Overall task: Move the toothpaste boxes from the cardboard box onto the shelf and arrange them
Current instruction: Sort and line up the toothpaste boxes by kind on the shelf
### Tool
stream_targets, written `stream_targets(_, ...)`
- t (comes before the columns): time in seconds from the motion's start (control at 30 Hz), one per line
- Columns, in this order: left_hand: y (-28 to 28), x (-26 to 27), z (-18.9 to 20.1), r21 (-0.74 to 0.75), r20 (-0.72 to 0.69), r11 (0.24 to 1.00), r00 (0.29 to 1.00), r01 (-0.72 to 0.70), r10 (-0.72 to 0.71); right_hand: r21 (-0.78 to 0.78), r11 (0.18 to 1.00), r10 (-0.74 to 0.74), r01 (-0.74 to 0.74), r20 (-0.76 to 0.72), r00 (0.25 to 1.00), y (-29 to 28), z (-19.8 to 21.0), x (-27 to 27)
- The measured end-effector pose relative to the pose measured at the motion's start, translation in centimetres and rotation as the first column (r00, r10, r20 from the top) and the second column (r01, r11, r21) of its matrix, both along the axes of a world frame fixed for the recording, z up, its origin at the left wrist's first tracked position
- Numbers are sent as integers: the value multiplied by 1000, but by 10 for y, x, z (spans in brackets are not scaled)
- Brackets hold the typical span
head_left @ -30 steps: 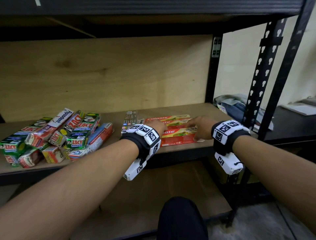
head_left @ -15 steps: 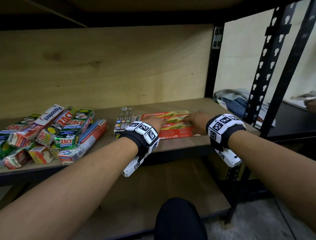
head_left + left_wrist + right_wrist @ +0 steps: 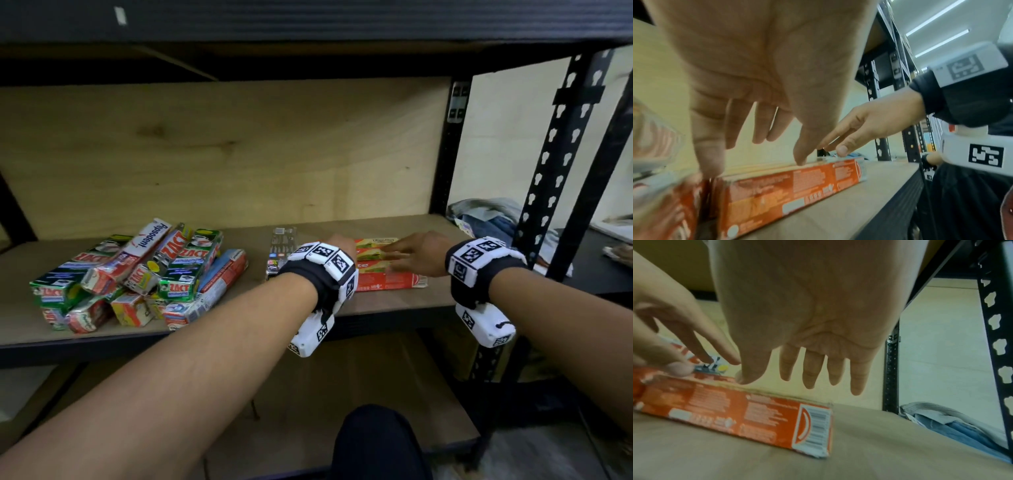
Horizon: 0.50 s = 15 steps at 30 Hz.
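Observation:
Several red Colgate toothpaste boxes [image 3: 387, 282] lie side by side on the wooden shelf [image 3: 239, 301], right of centre. My left hand [image 3: 339, 244] is over their left end with straight fingers [image 3: 709, 162] reaching down to the boxes' [image 3: 789, 186] top edge. My right hand [image 3: 411, 255] lies over the right part, fingers stretched leftward. In the right wrist view its thumb [image 3: 745, 378] touches the top of the front box [image 3: 735, 412] and the other fingers hover above it. Neither hand grips anything. No cardboard box is in view.
A loose pile of green, red and white toothpaste boxes [image 3: 137, 274] covers the shelf's left side. A dark box [image 3: 281, 250] lies just left of the red row. Black uprights [image 3: 561, 161] stand at the right, with folded cloth [image 3: 496, 219] behind. A lower shelf board [image 3: 359, 394] lies below.
Both hands have stayed on the red boxes. My right fingers have straightened and reached leftward across the boxes. The head view has shifted a little.

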State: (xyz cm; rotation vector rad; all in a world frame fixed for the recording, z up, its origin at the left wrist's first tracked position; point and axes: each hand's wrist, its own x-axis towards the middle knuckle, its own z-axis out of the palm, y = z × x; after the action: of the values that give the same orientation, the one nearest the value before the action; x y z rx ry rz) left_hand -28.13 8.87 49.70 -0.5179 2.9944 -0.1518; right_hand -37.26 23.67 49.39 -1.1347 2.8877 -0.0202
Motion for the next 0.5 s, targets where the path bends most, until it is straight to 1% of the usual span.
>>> stream_targets(0.07,-7,7,11,18,-66,999,997,51,-50,-34,999,14,-15,-25,1000,-5,11,12)
stream_targets(0.13,-21,20,25,22,-181,996,980,91,-85,-54,998,30,-32,-49,998,-14,22,24)
stream_targets(0.23,-55,41,34,15,-288,998,956,68,-61,-107,993,52,-53,-15,999,-39,34,40)
stream_targets(0.33,-97,74,48,12,-305,1000,952,-5,9,-163,982,96,-96,-10,995,-75,45,61)
stream_targets(0.5,-171,135,65,37,-290,980,936,-196,198,-265,953,152,-147,0,988,-144,60,99)
